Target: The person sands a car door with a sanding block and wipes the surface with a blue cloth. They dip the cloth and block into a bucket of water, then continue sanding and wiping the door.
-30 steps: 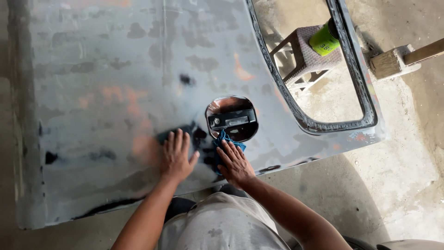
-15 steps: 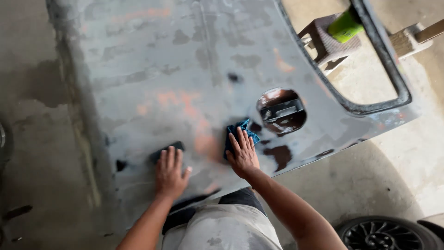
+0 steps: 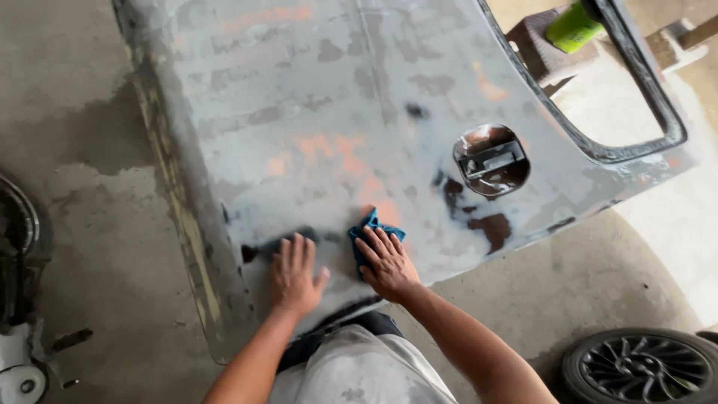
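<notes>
nearest the camera, the left hand [image 3: 294, 275] lay flat with fingers spread on the sanded grey car panel [image 3: 329, 112], holding nothing, its fingertips just short of a dark pad-like smear at about 11 o'clock from it. just beside it, at 3 o'clock, the right hand [image 3: 387, 263] pressed palm-down on a crumpled blue cloth [image 3: 372, 228], pinning it to the panel rather than closing a grip round it; the cloth poked out at 12 o'clock from the fingers. farther off, at 2 o'clock, sat the round fuel filler recess [image 3: 491, 159] with dark wet-looking patches near it. beyond that ran the window opening's black rubber seal [image 3: 643, 97], a green can [image 3: 572, 28] on a plastic stool [image 3: 542, 52] showing through. a tyre [image 3: 643, 366] lay on the floor at 4 o'clock. judging from this, the loosely pinned cloth could slip from under the palm, and leaning on the overhanging panel edge might rock it
</notes>
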